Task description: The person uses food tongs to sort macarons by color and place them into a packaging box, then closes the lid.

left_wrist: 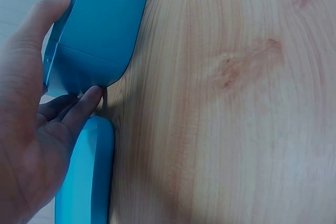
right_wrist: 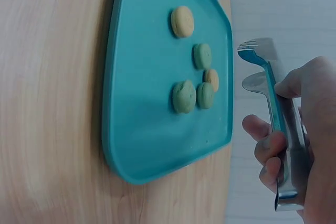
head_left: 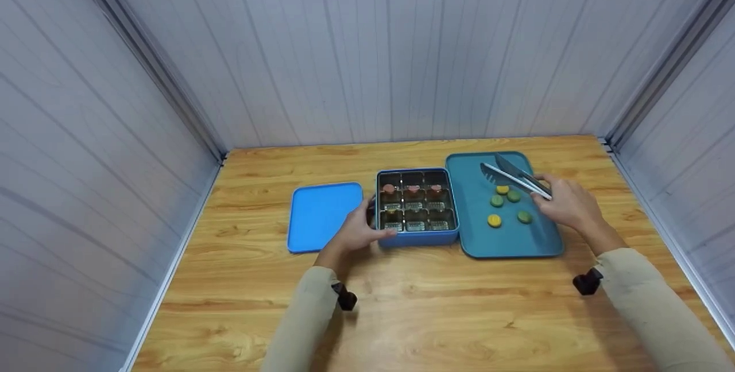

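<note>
A blue box (head_left: 422, 239) with a clear divided insert stands mid-table. Pink macarons (head_left: 413, 189) show in a row of its compartments. My left hand (head_left: 357, 228) grips the box's near left corner, thumb along the front rim and fingers at the side. Metal tongs (right_wrist: 286, 145) are in my right hand (head_left: 568, 202), fingers wrapped round the arms. The tong tips stand apart above the far part of a teal tray (head_left: 488, 245), with nothing visible between them. Three green macarons (head_left: 524, 217) and two yellow macarons (head_left: 494, 221) lie on the tray.
A flat blue lid (head_left: 321, 217) lies left of the box, close to my left hand. The tray sits against the box's right side. Pale panel walls (head_left: 356, 50) bound the wooden table (head_left: 425, 314) at the back and both sides.
</note>
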Demonstrator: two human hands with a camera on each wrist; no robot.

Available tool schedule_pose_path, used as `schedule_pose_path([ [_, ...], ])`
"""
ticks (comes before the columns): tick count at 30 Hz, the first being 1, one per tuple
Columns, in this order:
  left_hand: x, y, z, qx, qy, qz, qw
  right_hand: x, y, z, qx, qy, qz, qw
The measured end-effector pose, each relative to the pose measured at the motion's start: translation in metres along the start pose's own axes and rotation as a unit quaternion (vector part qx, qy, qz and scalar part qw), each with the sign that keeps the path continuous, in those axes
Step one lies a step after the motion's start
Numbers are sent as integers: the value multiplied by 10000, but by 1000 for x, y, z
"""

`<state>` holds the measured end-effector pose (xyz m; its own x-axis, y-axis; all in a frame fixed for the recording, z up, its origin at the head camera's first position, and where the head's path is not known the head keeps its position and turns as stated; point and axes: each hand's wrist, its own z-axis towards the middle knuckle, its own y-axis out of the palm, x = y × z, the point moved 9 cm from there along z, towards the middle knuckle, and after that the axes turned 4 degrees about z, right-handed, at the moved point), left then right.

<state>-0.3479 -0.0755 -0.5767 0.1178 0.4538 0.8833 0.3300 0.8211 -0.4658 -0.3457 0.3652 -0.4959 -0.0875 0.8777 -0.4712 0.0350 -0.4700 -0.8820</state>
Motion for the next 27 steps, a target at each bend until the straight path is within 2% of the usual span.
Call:
schedule_pose_path([
  [14,2,1,0,-57,18,-29,10000,19,11,1,-265,154,-73,9995],
  [17,2,1,0,-79,28,-104,9999,20,11,0,-272,137,-93,9995],
  [27,0,0,1,16,38,84,10000,17,16,-1,-363,57,-175,9992],
])
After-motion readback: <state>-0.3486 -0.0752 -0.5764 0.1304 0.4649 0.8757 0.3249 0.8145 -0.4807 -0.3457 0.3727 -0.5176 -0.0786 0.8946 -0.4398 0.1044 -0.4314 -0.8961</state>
